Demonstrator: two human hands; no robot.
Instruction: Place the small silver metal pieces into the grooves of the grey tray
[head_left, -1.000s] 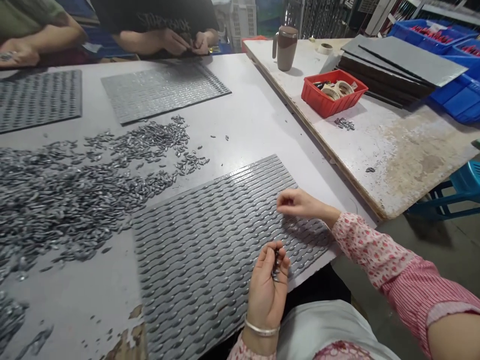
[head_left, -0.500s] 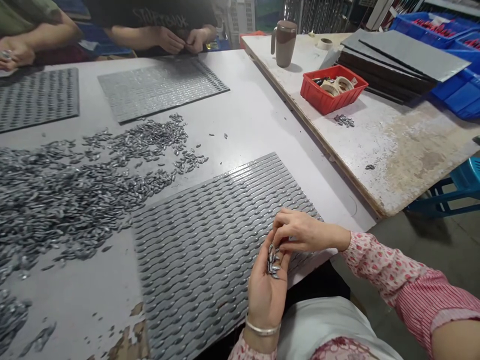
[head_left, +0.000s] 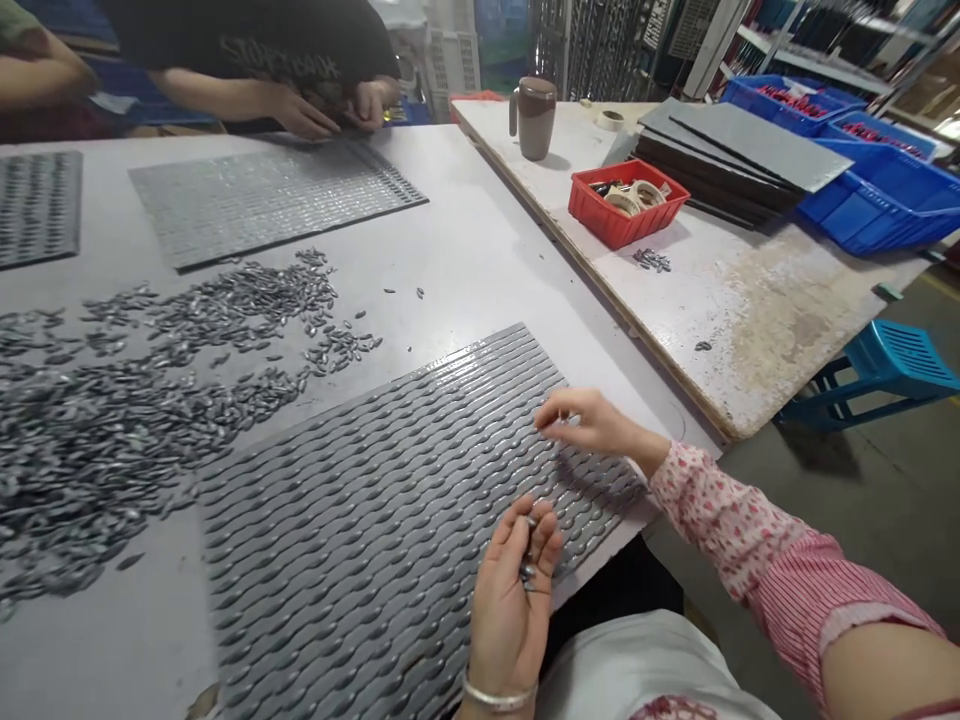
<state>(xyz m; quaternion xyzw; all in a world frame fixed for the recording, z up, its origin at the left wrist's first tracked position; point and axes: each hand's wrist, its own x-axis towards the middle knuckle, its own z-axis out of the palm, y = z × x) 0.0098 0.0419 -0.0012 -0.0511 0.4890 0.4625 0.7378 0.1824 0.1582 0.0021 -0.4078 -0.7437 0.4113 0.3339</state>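
Right hand [head_left: 589, 420] swung back from left palm out over ridged grey mat [head_left: 375, 500], fingertips pinched narrow, any held piece unclear; left hand [head_left: 510, 600] curled around small silvery pieces [head_left: 529, 572].

Pale grey tabletop [head_left: 487, 250]: loose drift of small oval silver-grey metal pieces [head_left: 150, 410] just beside a ribbed grey moulded sheet [head_left: 375, 520]; second, finer-patterned grey sheet [head_left: 270, 200] beyond.

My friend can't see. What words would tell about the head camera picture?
A person's left hand holds a few small shiny metal pieces while the right hand hangs over a gray ridged tray. A big spread of the same pieces lies beside it on a white table.
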